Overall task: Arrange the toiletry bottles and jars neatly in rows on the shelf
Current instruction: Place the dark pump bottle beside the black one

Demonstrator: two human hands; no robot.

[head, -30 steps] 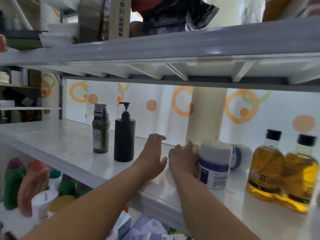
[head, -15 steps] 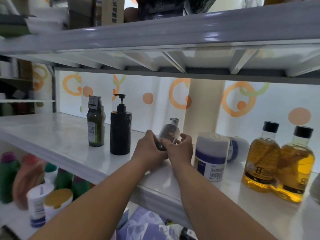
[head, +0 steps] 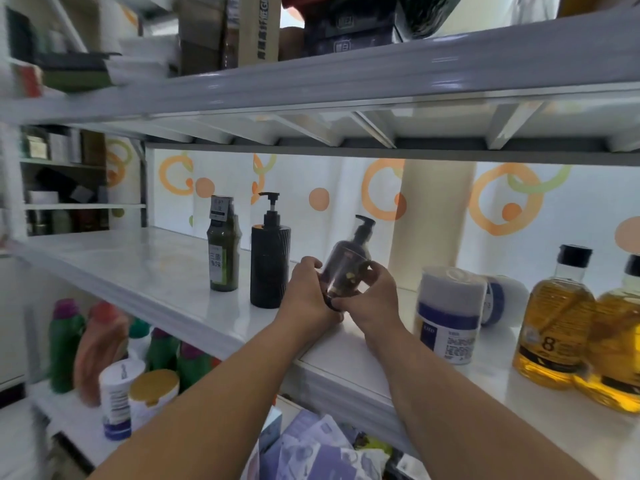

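Head view: my left hand (head: 304,296) and right hand (head: 372,299) had raised the pump bottle (head: 346,261) above the front edge of the shelf (head: 156,268), each grip wrapped round it; tilted, it still needed standing.

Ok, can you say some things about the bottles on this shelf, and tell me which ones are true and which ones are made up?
1. The left hand and the right hand both hold the small dark pump bottle. True.
2. The small dark pump bottle stands straight up on the shelf. False: it is tilted in the hands.
3. The black pump bottle stands upright beside the green bottle. True.
4. The two yellow bottles have white caps. False: their caps are black.
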